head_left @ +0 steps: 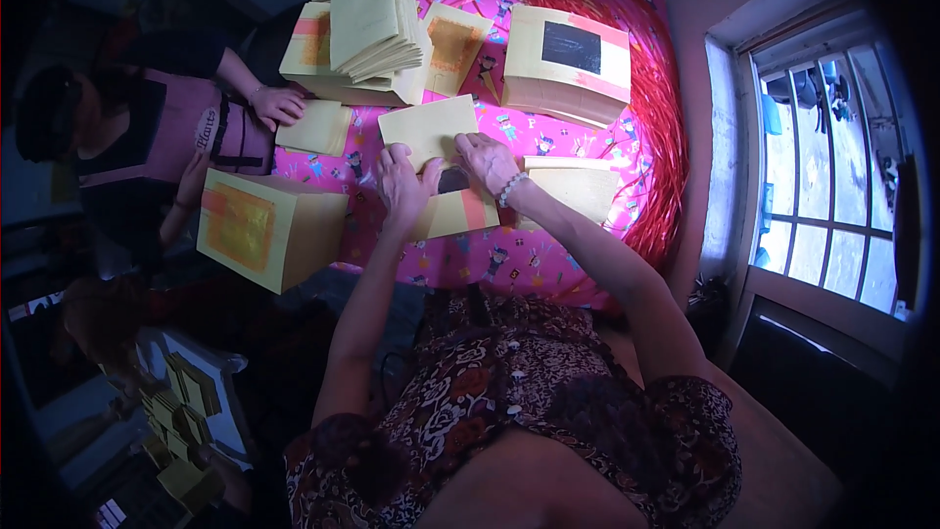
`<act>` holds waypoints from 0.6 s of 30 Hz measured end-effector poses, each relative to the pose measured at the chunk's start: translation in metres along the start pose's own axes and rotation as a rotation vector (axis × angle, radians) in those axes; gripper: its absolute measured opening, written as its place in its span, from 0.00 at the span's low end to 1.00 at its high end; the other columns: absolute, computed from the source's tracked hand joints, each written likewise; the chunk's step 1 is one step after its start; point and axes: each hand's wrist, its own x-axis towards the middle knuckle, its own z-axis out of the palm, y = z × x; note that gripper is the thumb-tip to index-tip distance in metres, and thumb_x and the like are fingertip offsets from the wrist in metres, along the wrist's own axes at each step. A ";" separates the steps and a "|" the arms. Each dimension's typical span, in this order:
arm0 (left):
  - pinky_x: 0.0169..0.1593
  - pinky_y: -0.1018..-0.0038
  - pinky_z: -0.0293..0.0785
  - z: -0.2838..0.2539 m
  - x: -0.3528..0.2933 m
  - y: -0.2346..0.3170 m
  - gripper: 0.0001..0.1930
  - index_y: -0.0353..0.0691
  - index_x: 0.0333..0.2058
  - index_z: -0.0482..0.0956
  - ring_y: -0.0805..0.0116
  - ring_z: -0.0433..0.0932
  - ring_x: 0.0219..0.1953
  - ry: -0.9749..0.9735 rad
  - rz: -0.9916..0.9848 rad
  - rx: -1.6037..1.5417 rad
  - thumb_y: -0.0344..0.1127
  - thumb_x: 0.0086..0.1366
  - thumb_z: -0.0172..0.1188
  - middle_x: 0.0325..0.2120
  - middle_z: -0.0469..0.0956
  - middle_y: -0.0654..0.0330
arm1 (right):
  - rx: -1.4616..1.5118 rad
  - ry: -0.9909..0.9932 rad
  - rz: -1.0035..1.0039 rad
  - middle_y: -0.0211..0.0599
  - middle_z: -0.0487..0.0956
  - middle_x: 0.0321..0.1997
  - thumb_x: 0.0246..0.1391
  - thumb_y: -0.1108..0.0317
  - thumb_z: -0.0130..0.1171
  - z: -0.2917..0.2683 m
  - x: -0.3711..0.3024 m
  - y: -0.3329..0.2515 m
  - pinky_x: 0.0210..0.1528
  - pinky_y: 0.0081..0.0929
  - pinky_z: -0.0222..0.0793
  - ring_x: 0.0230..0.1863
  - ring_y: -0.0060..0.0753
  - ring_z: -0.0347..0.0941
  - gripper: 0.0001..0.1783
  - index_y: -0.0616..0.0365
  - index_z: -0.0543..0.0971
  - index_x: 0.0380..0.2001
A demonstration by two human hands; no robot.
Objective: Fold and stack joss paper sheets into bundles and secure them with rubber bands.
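A pale yellow paper sheet (428,121) stands folded up in front of me on the pink patterned tablecloth. My left hand (399,184) grips its left side, thumb toward the middle. On the right side, the bent fingers of my right hand (485,161) pinch the upper part of the paper. Below my fingers lies a yellow paper piece (438,218) with a black patch and an orange band. Whether it is one with the raised sheet I cannot tell. Just right of my right wrist sits a low stack of folded yellow paper (573,188).
Beyond my hands stand a yellow paper stack with a black square (568,64) and a fanned paper pile (377,24). Red strips (658,167) run along the right edge. At left, a co-worker's hand (277,108) rests by a paper stack (313,129); a tall block (304,235) stands nearer.
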 end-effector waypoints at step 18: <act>0.39 0.57 0.72 -0.002 0.029 -0.037 0.24 0.38 0.36 0.68 0.48 0.79 0.31 -0.115 -0.441 -0.169 0.56 0.59 0.57 0.26 0.78 0.49 | -0.365 -0.183 -0.428 0.33 0.70 0.31 0.48 0.64 0.52 0.006 0.024 0.018 0.31 0.27 0.73 0.30 0.30 0.74 0.08 0.55 0.72 0.31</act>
